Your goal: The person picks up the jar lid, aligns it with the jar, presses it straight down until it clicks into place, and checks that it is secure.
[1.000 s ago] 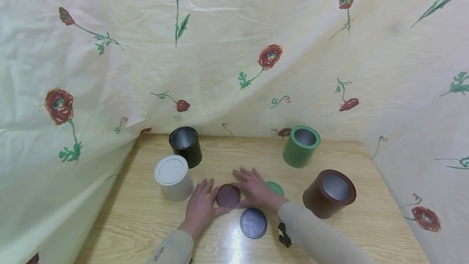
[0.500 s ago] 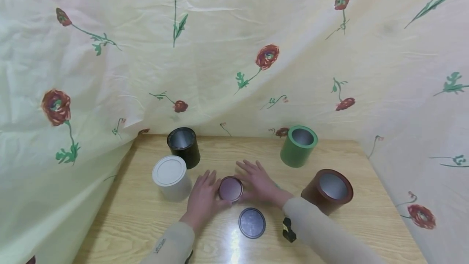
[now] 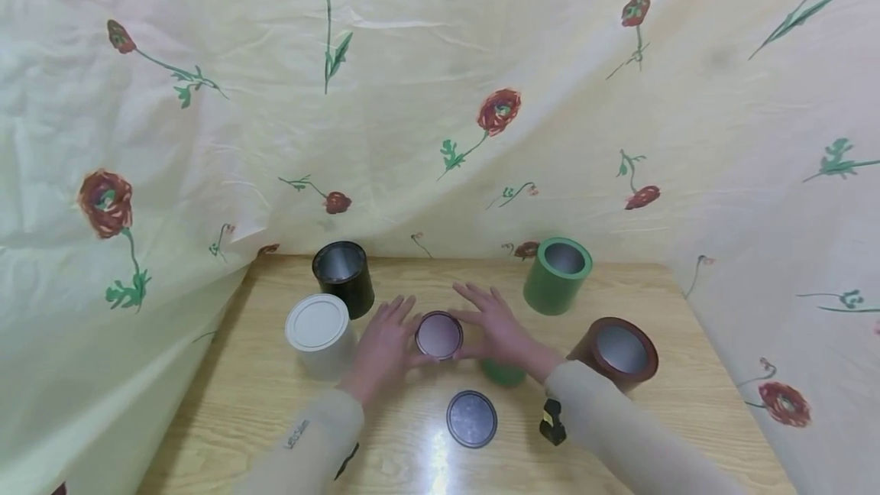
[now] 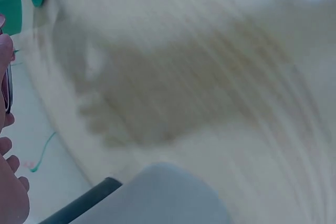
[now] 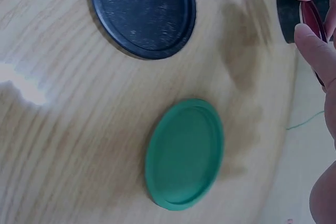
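A round dark red lid [image 3: 439, 335] is held up above the table between my two hands. My left hand [image 3: 385, 348] pinches its left edge with thumb and fingers. On the opposite edge, my right hand [image 3: 500, 333] has its own thumb and finger pinch. In the right wrist view the lid [image 5: 313, 18] appears edge-on between the digits. A green lid [image 5: 185, 155] lies flat on the table, partly covered by my right hand in the head view. Nearer to me lies a black lid [image 3: 471, 418].
A white canister [image 3: 323, 338] with its lid on stands left, in front of an uncovered black canister [image 3: 353, 292]. An uncovered green canister [image 3: 553, 286] is at the back right, and an uncovered brown one [image 3: 594, 354] beside my right forearm. Flowered cloth [image 3: 412, 136] surrounds the wooden table [image 3: 392, 464].
The dark red lid has risen off the table and moved away from me, with both hands gripping it. The green lid and the black lid stay where they were.
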`<action>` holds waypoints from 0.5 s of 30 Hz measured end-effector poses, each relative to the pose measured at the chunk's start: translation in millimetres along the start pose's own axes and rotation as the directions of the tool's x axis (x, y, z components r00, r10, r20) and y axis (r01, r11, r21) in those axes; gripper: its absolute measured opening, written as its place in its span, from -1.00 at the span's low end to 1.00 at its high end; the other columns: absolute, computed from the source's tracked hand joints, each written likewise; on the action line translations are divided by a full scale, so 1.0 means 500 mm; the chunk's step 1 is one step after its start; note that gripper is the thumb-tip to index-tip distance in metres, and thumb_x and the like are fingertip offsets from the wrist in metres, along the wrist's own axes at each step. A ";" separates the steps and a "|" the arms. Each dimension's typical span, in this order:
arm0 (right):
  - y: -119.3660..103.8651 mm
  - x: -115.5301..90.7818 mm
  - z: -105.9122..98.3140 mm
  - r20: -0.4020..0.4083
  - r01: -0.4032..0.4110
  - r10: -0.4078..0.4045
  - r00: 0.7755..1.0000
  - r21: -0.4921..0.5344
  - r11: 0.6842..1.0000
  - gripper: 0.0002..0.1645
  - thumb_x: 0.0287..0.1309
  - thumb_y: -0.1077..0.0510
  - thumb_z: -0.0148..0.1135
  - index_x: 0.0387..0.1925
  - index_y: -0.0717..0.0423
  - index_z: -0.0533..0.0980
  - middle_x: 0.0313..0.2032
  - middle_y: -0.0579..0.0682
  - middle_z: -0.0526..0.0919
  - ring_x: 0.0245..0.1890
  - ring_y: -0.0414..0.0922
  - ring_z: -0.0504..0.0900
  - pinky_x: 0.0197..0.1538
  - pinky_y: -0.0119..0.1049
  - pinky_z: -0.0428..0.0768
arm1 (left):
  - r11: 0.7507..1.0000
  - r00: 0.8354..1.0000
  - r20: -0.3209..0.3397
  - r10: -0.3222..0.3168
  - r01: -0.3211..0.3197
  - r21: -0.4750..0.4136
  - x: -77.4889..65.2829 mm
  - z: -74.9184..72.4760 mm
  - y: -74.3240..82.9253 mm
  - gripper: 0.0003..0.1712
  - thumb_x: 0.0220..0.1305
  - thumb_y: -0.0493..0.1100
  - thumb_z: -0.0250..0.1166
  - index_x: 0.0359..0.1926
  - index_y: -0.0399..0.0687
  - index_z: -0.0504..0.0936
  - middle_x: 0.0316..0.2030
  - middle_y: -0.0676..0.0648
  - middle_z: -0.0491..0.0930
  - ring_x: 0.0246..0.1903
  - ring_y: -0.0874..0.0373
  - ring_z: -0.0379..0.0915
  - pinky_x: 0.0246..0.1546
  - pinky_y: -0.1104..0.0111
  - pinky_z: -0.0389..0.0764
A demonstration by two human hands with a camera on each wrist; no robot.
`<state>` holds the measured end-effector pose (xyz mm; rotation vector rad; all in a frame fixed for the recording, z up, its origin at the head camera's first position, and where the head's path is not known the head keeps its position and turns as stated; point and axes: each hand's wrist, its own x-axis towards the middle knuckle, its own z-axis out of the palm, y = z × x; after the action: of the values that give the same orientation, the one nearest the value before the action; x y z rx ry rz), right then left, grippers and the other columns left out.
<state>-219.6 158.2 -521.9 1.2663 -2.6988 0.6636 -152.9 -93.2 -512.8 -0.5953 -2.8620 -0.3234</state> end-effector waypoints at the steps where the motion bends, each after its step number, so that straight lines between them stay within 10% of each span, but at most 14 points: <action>1: -0.002 0.000 -0.006 -0.005 -0.001 0.001 1.000 -0.004 1.000 -0.07 -0.19 -0.16 0.79 0.24 0.14 0.69 0.57 0.29 0.31 0.57 0.39 0.22 0.51 0.57 0.04 | 1.000 1.000 0.002 0.003 -0.003 -0.002 0.004 -0.005 0.000 -0.04 0.04 0.42 0.58 0.24 -0.21 0.73 0.45 -0.31 0.48 0.48 -0.29 0.36 0.52 -0.15 0.34; 15: -0.020 0.013 -0.072 -0.039 -0.041 0.041 0.998 0.005 0.999 -0.11 -0.10 -0.11 0.77 0.26 0.18 0.68 0.58 0.30 0.28 0.60 0.38 0.15 0.53 0.55 0.00 | 0.998 0.999 0.013 0.035 -0.035 -0.044 0.051 -0.070 -0.002 -0.05 0.00 0.36 0.65 0.29 -0.11 0.72 0.48 -0.26 0.45 0.52 -0.23 0.31 0.56 -0.14 0.27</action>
<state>-220.2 163.0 -484.0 1.1893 -2.6994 0.6908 -171.1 -93.5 -473.6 -0.6570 -2.8604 -0.3788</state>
